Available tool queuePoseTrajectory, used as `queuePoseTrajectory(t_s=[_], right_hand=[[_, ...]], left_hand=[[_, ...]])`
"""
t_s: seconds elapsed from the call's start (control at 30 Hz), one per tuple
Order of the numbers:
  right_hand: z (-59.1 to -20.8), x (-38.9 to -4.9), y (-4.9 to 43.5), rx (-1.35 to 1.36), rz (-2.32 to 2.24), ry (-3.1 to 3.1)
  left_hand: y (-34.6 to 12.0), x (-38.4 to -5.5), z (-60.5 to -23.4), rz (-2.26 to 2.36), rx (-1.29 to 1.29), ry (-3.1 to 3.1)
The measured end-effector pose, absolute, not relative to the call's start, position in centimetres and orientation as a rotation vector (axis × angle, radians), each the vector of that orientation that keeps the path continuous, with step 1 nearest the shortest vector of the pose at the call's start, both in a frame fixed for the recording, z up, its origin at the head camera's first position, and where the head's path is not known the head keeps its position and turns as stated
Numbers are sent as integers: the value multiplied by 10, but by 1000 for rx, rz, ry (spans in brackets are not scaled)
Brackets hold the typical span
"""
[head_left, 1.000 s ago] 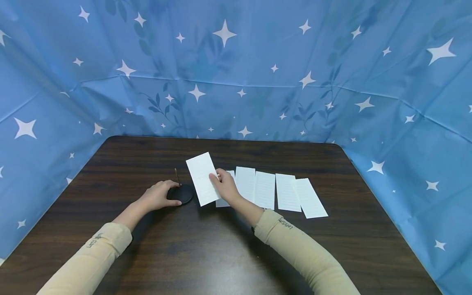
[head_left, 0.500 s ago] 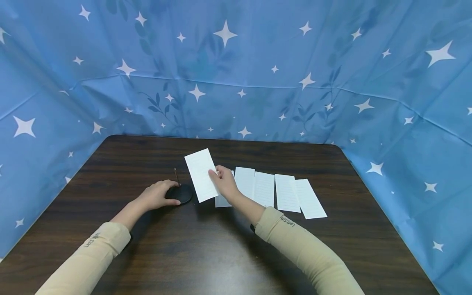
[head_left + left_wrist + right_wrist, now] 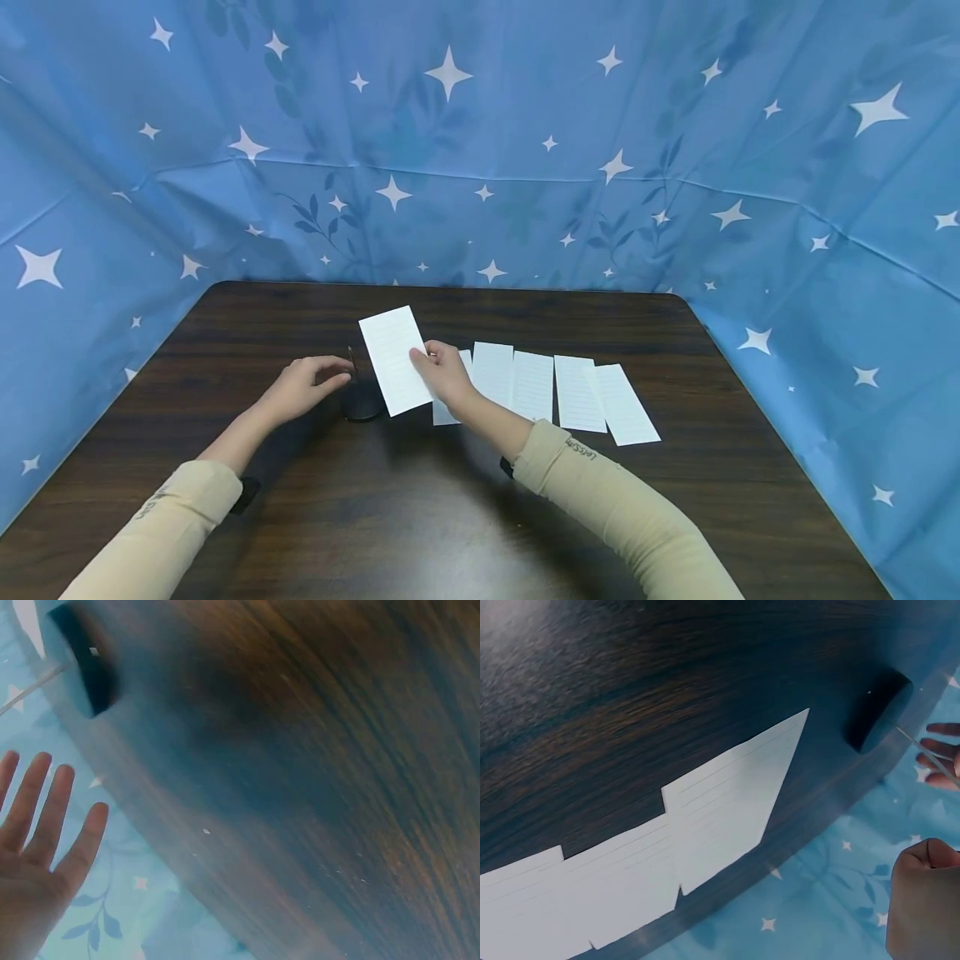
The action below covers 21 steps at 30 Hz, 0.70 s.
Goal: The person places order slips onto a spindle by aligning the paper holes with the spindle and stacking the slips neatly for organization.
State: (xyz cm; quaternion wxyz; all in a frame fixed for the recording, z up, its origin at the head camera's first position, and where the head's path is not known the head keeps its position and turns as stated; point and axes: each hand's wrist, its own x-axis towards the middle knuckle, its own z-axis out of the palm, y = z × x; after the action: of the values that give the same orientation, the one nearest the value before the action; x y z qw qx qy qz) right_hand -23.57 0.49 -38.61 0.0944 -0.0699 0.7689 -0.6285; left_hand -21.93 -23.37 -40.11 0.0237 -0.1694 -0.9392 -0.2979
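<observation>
A receipt spike (image 3: 361, 407), with a round black base and a thin upright metal rod, stands on the table left of centre. Close beside the rod, my left hand (image 3: 303, 390) is lifted off the base; its fingers are spread in the left wrist view (image 3: 41, 862). Thumb and fingers of my right hand (image 3: 448, 379) pinch a white lined paper slip (image 3: 392, 360) by its right edge, just right of the rod. That held slip is out of sight in the right wrist view, where the hand (image 3: 930, 900) shows only in part.
Several more lined slips (image 3: 577, 392) lie in a row to the right on the dark wooden table (image 3: 375, 517), some overlapping. My right forearm crosses in front of part of the row. A blue curtain (image 3: 480, 150) with white stars hangs behind the table.
My left hand has come off the spike's base and moved up and left. My right hand has shifted slightly left with the slip. The row of slips lies as before.
</observation>
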Motion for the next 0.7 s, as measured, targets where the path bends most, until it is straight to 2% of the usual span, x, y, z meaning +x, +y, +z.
queuePoseTrajectory(t_s=[0.33, 0.7], right_hand=[[-381, -230, -3, -227, -1860, 2228], [-379, -225, -8, -254, -1871, 2184]], left_hand=[[-227, -215, -374, -1406, -236, -2629], [-204, -206, -355, -1601, 48, -2568]])
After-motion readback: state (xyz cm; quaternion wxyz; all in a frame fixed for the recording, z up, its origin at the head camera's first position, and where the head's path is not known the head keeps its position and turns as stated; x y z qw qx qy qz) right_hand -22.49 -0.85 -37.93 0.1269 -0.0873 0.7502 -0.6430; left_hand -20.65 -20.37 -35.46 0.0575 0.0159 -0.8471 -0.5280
